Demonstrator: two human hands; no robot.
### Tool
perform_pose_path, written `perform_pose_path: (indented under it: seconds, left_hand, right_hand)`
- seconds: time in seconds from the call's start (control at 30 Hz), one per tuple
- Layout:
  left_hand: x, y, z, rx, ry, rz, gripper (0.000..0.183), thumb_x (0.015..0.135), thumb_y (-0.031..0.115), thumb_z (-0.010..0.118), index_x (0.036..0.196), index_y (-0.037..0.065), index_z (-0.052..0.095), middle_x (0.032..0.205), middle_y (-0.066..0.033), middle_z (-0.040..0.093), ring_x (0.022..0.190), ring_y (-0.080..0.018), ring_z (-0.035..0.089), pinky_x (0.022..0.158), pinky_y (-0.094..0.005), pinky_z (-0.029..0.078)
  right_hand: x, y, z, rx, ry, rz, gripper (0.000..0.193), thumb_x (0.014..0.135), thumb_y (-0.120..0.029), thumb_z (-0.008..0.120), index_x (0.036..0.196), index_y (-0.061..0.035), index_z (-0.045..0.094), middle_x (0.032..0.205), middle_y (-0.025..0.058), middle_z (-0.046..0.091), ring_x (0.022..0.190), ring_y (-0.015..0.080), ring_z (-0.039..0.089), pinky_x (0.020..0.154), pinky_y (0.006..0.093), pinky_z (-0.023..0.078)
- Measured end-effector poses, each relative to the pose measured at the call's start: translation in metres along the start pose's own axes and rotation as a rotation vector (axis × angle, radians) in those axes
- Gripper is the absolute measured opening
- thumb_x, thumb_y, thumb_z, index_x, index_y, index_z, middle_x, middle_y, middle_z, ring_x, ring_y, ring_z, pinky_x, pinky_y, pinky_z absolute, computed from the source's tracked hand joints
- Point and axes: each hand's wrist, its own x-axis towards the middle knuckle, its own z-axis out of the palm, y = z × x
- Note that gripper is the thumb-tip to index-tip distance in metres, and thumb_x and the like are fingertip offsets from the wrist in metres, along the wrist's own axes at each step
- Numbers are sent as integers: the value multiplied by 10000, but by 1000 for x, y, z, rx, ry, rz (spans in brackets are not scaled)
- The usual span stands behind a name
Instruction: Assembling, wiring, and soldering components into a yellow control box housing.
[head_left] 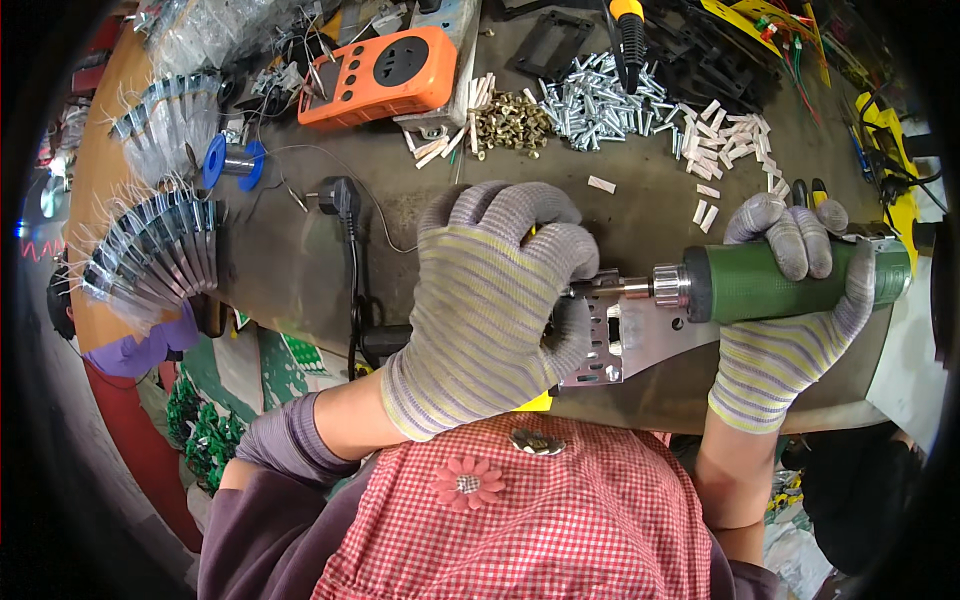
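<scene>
Both my hands wear grey gloves with yellow stripes. My left hand is closed on the slotted end of a silvery metal plate, and its fingers hide part of what is there. My right hand wraps round a green electric screwdriver lying level, its tip pointing left. The shiny chuck and shaft run along the plate's far edge toward my left fingertips. Where the tip meets the work is hidden by my left thumb and fingers.
Beyond my hands are piles of silvery screws, brass-coloured nuts and pale little sticks. An orange meter stands at the far left, near a blue solder spool. A black plug with its cable and fanned dark strips lie leftward.
</scene>
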Motion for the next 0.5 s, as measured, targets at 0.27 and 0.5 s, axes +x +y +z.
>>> perform_pose_path:
  seconds: [0.27, 0.5]
  left_hand:
    - [1, -5, 6, -170, -18, 49, 391, 595, 140, 732, 959, 84, 599, 1056, -139, 577, 981, -334, 575, 839, -420, 479]
    - [1, -7, 6, -180, -34, 73, 428, 586, 134, 738, 988, 91, 600, 1082, -136, 568, 1003, -331, 578, 862, -419, 481]
  right_hand:
    - [-1, 6, 1, -86, 68, -33, 135, 944, -183, 628, 1009, -72, 585, 720, -29, 403, 677, 117, 395, 1049, 372, 377]
    - [2, 9, 7, -97, 34, -18, 120, 916, -92, 632, 944, -52, 522, 716, -26, 362, 662, 108, 405, 1080, 376, 375]
